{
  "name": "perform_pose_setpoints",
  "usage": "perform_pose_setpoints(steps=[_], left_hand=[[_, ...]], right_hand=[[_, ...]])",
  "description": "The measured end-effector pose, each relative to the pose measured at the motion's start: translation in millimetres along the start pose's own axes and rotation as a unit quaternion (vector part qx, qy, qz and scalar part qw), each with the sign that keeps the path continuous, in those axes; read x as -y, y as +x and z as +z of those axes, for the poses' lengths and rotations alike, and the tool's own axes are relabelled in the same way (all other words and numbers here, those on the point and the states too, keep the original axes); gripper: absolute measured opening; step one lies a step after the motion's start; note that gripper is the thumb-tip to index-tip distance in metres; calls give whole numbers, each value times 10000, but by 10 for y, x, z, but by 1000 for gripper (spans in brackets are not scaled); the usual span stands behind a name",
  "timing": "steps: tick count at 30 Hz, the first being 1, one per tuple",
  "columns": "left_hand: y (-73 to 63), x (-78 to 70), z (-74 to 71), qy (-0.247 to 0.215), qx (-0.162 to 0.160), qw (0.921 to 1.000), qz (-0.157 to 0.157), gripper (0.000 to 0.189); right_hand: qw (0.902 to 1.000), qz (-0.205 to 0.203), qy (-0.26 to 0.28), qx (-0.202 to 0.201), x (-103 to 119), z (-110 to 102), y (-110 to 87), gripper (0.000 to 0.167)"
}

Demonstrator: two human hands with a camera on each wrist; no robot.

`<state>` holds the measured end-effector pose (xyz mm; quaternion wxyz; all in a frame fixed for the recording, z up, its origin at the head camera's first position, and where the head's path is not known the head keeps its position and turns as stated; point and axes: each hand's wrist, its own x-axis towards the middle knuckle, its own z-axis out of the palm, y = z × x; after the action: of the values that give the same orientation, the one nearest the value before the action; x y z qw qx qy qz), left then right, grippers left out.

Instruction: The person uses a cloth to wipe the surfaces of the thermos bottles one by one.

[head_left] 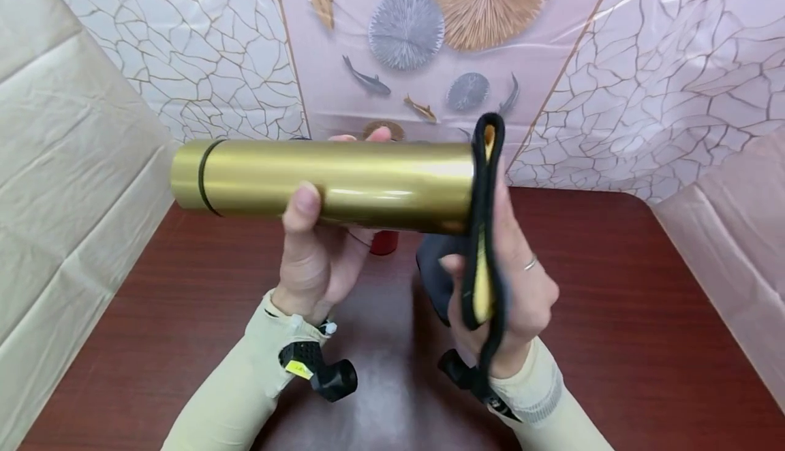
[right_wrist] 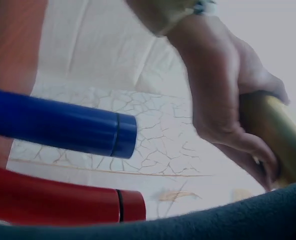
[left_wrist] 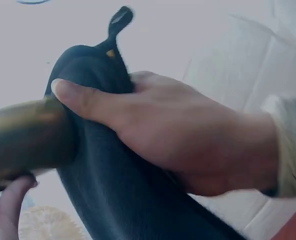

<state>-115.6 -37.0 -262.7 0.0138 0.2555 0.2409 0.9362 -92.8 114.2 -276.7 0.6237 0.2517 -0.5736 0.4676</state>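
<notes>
A gold flask with a dark ring near its left end lies level in the air above the table. My left hand grips its middle from below, thumb on the near side. At the flask's right end my right hand holds a dark fabric piece against the base. The fabric has a yellow inside and a small loop; whether it is a pouch or a folded cloth I cannot tell. In the left wrist view, the right thumb lies over the fabric while other fingers are hidden behind it.
Beyond the hands a red flask and a blue flask stand side by side; the gold flask mostly hides them in the head view. The red-brown table runs back to a patterned sheet, with pale sheets along both sides.
</notes>
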Motion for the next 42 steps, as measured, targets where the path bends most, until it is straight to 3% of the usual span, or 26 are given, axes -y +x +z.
perform_pose_setpoints(steps=[5,8,11,14,16,19,22,24,26,34,38,42], left_hand=[[-22,-51,22,-223,34,9997,-27,66],[-45,-26,40,-21,-24,9997,-253,68],[-61,3,37,41,-201,9982,-567,71],[-63,27,17,19,-335,9973,-646,71],[-65,35,7,-31,-335,9982,-489,68],[-51,41,3,-93,-170,9997,-129,64],[-32,45,14,-139,-16,9999,86,63],[-19,57,12,-135,-2,9998,147,64],[-13,72,-2,-137,-44,9997,187,64],[4,66,-61,63,-34,9997,246,64],[1,65,-40,126,-57,9998,164,66],[-3,85,-31,133,-95,9998,91,68]], right_hand=[[9959,-781,426,-169,-105,-21,-157,44],[9932,-1118,192,-271,-180,-49,-204,43],[9923,-1234,54,-83,-200,-68,-200,48],[9944,-1011,102,305,-163,-77,-144,56],[9925,-843,-630,620,-121,-76,-94,59],[9788,-578,-1752,885,-47,-60,-32,65],[9663,-540,-2412,712,-9,-26,-4,63],[9818,-451,-1811,351,-14,-5,1,56],[9878,-471,-1485,77,-29,3,-1,49],[9916,-767,-882,-546,-73,18,-67,38],[9948,-885,-210,-453,-91,-9,-91,41],[9947,-1008,-22,-196,-113,-42,-77,42]])
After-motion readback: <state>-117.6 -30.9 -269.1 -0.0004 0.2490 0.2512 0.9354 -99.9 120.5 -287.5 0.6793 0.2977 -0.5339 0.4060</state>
